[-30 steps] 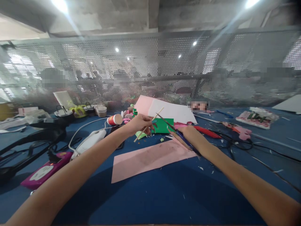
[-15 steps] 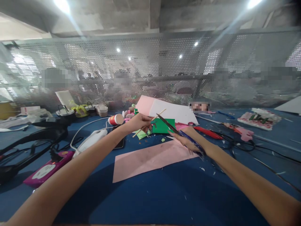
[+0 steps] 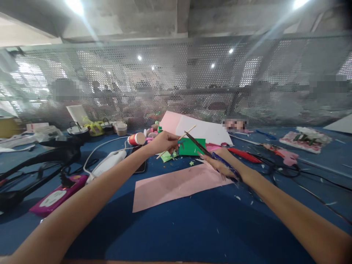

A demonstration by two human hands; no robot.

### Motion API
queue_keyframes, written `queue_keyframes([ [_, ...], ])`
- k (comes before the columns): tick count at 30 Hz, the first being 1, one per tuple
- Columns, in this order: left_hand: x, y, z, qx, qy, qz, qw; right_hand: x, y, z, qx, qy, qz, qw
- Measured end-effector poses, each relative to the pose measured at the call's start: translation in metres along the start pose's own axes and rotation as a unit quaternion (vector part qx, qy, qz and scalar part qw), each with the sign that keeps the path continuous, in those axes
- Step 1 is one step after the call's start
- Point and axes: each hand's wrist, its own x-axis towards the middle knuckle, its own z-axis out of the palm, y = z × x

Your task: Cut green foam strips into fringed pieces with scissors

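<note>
My left hand (image 3: 166, 142) is closed on a thin wooden stick (image 3: 190, 130), which slants up to the right and pokes out on both sides of the fingers. My right hand (image 3: 218, 165) grips blue-handled scissors (image 3: 199, 145). Their dark blades point up and left, with the tips close to the stick's upper part; whether they touch it I cannot tell. Behind the blades lies a green sheet (image 3: 188, 147). Light green paper pieces (image 3: 167, 157) rest below my left hand. A long pink strip (image 3: 176, 187) lies flat in front of both hands.
A large pink and white sheet (image 3: 202, 130) leans at the back. To the left are a purple power strip (image 3: 59, 196), a white device with a cable (image 3: 110, 165), a phone (image 3: 141, 165) and a red-and-white tub (image 3: 136, 139). On the right lie a red tool (image 3: 244, 155) and black cords (image 3: 286, 169).
The whole view has shifted very slightly. Both hands keep their hold on the stick and the scissors, and their positions relative to each other look nearly the same.
</note>
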Motion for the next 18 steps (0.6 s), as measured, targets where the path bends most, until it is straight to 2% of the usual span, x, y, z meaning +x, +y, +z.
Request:
queue_keyframes([
  [7,-0.006,0.012,0.007,0.052,0.026,0.002,0.998,0.002,0.008,0.009,-0.064,0.042,-0.004,0.997],
  [12,-0.011,0.017,0.012,0.145,0.071,0.004,0.987,0.005,0.019,0.016,-0.094,0.081,-0.007,0.992],
  [15,-0.012,0.017,0.016,0.195,0.1,0.033,0.975,0.003,0.014,0.012,-0.09,0.06,-0.014,0.994],
  [18,-0.011,0.016,0.017,0.192,0.114,0.04,0.974,0.0,0.004,0.005,-0.068,0.03,-0.005,0.997],
])
